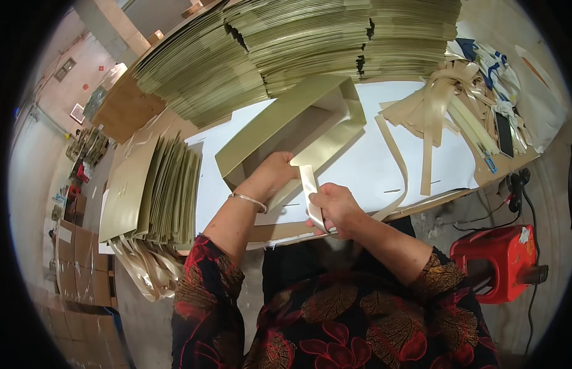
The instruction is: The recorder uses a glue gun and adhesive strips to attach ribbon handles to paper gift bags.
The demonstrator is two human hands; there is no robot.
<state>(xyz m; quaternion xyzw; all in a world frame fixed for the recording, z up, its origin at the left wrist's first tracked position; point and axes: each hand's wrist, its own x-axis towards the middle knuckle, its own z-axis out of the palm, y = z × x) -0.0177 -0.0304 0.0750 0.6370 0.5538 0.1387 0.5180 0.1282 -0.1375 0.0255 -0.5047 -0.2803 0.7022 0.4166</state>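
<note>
A gold cardboard box (267,124) stands slanted across the white sheet (350,170), its pale inside turned up towards me. My left hand (277,171), with a bangle on the wrist, grips the box's near wall; its fingertips are partly hidden. A satin ribbon (309,184) in cream runs from beside those fingertips down to my right hand (336,207). That hand pinches the ribbon between thumb and fingers, close to the table's front edge. Whether the left fingers also touch the ribbon's upper end, I cannot tell.
Tall stacks of flat gold card (304,41) line the back. Gold folded pieces (170,193) with hanging ribbons (147,272) stand at left. Beige ribbon strips (433,106), a loose strip (399,170) and a dark phone (503,133) lie right. A red stool (495,263) stands below.
</note>
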